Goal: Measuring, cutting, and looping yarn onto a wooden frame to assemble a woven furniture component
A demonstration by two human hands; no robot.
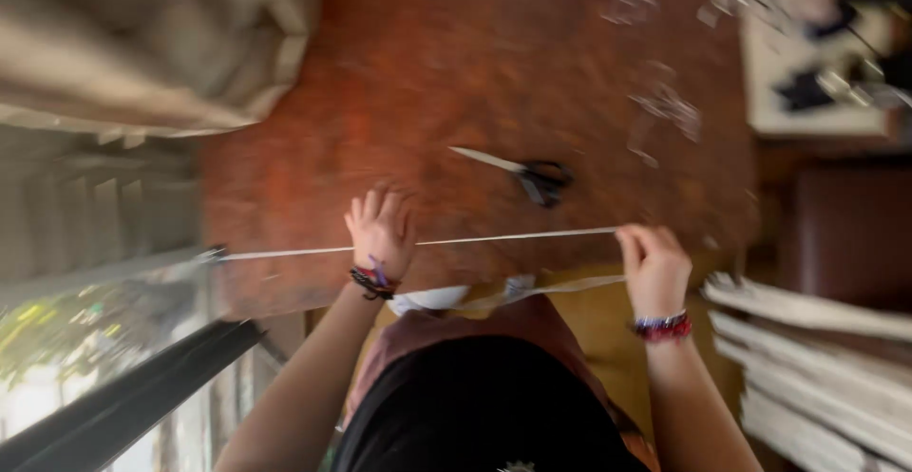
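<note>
On a reddish-brown table [456, 73] beside a window: scissors [527, 176], beige cloth [142, 45], stacked sheets [817, 368]. White strip [513, 238], taut between hands set wide apart; right hand [654, 268] pinching its end, left hand [382, 230] open-fingered against it.

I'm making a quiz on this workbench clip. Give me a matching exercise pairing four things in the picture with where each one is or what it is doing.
Things:
1. black-handled scissors
2. thin white strip
3. left hand
4. right hand

Places or states:
A. stretched taut between the hands
B. lying on the reddish-brown table
C. pinching the strip's end
D. fingers spread over the strip

Pairs: 1-B, 2-A, 3-D, 4-C
</note>
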